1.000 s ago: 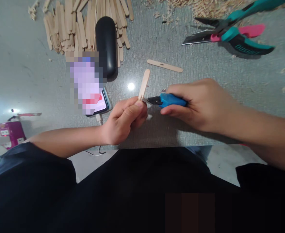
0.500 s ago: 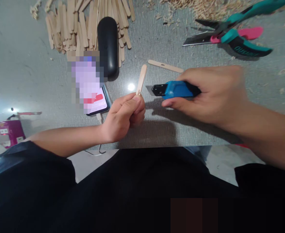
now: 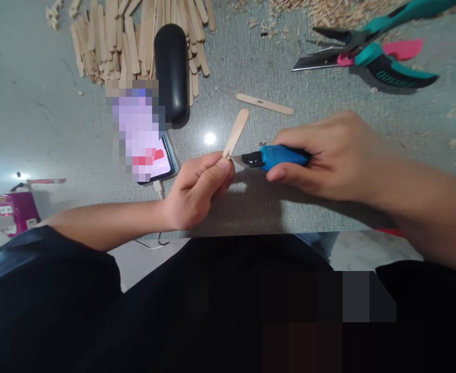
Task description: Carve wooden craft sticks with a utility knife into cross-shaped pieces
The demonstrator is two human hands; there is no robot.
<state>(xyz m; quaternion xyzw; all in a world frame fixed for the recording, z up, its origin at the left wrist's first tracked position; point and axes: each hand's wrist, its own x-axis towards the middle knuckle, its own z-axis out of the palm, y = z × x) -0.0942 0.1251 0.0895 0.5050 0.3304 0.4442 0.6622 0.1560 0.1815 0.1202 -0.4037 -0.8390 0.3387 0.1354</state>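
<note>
Pinched in my left hand (image 3: 200, 186) is a wooden craft stick (image 3: 237, 132), tilted up to the right, its lower end hidden by the fingers. My right hand (image 3: 328, 155) is wrapped round a blue and black utility knife (image 3: 280, 156). The blade points left and its tip meets the stick just above my left thumb, where a small notch shows. Beyond both hands, a second craft stick (image 3: 274, 106) with a small slot in its middle lies on the table.
A black oblong case (image 3: 172, 72) and a phone (image 3: 165, 160) with a cable lie left of centre. Behind them is a heap of craft sticks (image 3: 130, 46). Pliers with teal handles (image 3: 394, 72) rest at the far right near wood shavings (image 3: 336, 13). A purple box (image 3: 18, 212) stands left.
The knife has moved left and slightly down, bringing its blade from apart to touching the stick. The stick in my left hand has tipped further to the right.
</note>
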